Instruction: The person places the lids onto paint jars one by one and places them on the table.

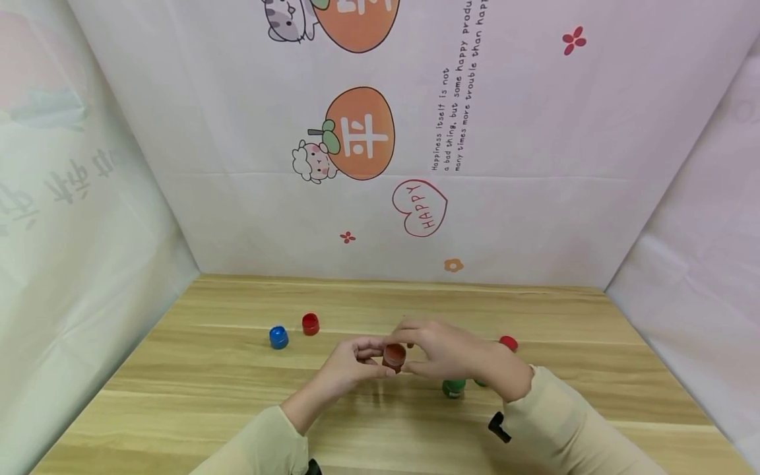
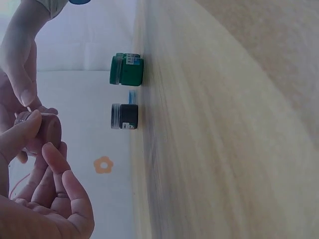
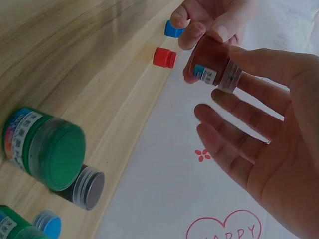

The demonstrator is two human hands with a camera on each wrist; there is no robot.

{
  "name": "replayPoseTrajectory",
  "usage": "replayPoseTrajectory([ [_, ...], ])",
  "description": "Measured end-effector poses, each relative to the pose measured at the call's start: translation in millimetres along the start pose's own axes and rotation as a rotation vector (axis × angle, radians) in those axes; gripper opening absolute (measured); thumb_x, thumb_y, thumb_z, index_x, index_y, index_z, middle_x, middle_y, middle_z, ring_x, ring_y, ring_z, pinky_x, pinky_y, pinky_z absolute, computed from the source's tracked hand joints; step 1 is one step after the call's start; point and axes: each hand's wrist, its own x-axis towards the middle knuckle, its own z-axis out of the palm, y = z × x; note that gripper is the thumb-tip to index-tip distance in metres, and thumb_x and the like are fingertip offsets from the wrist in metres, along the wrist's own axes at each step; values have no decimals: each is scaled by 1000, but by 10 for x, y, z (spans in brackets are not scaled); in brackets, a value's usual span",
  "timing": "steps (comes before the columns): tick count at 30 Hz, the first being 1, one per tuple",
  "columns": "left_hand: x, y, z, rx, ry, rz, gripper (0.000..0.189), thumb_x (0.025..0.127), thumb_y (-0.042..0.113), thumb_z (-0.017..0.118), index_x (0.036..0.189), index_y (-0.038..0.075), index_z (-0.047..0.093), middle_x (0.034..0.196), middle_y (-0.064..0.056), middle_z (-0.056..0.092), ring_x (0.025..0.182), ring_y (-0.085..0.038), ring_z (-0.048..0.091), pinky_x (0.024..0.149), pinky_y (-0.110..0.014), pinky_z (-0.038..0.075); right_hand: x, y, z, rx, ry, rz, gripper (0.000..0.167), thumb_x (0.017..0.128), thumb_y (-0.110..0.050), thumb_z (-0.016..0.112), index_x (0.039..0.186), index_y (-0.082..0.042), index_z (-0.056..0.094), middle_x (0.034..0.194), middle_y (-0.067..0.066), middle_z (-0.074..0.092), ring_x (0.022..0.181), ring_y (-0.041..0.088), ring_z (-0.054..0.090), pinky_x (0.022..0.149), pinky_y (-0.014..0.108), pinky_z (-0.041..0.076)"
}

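Observation:
A small brown paint jar (image 1: 394, 357) with a clear ridged lid (image 3: 230, 76) is held up above the table between both hands. My left hand (image 1: 350, 363) grips the jar's body between thumb and fingers. My right hand (image 1: 439, 349) reaches over from the other side and pinches the lid at its edge with thumb and forefinger. In the right wrist view, its other fingers (image 3: 229, 134) spread away from the jar. A label (image 3: 205, 74) shows on the jar's side.
On the wooden table (image 1: 208, 396), a blue jar (image 1: 278, 338) and a red jar (image 1: 311, 324) stand at the left. Green jars (image 1: 454, 388), a dark jar (image 3: 88, 188) and a red one (image 1: 508, 343) are near the right forearm. A printed white sheet (image 1: 510, 218) rises behind.

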Motion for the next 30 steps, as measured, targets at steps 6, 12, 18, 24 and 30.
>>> replayPoseTrajectory([
  [6, -6, 16, 13, -18, -28, -2, 39, 92, 7, 77, 128, -4, 67, 120, -13, 72, 109, -25, 69, 90, -32, 56, -11, 14, -35, 58, -22, -2, 35, 98, -11, 72, 132, -7, 69, 107, -5, 66, 96, 9, 63, 81, 25, 55],
  [12, -8, 26, 28, -16, 3, -1, 40, 90, 9, 80, 127, -2, 68, 120, -11, 72, 104, -21, 70, 89, -32, 56, 9, -3, -27, 48, 8, 35, 25, 97, -18, 74, 120, -8, 74, 104, -5, 67, 90, 9, 63, 79, 26, 56],
  [18, 2, 0, 40, -13, 50, 9, 42, 87, 8, 81, 126, -2, 69, 116, -11, 74, 92, -16, 70, 84, -29, 57, 39, -48, 13, 16, 56, 82, 20, 95, -21, 76, 111, -9, 74, 99, -4, 66, 83, 8, 62, 72, 21, 53],
  [24, -17, -3, 38, -4, 63, -2, 42, 87, 12, 83, 125, 1, 71, 112, -8, 75, 89, -16, 69, 85, -34, 57, 24, -46, 31, -20, 82, 137, 25, 95, -29, 76, 111, -10, 71, 100, -3, 67, 83, 15, 65, 70, 23, 53],
  [30, -30, -3, 17, 43, 68, 15, 40, 87, 11, 83, 123, 0, 70, 116, -8, 72, 92, -16, 66, 83, -31, 55, -27, 5, -4, -12, 65, 32, 40, 93, -23, 79, 129, -8, 69, 117, 2, 68, 98, 15, 66, 80, 28, 56],
])
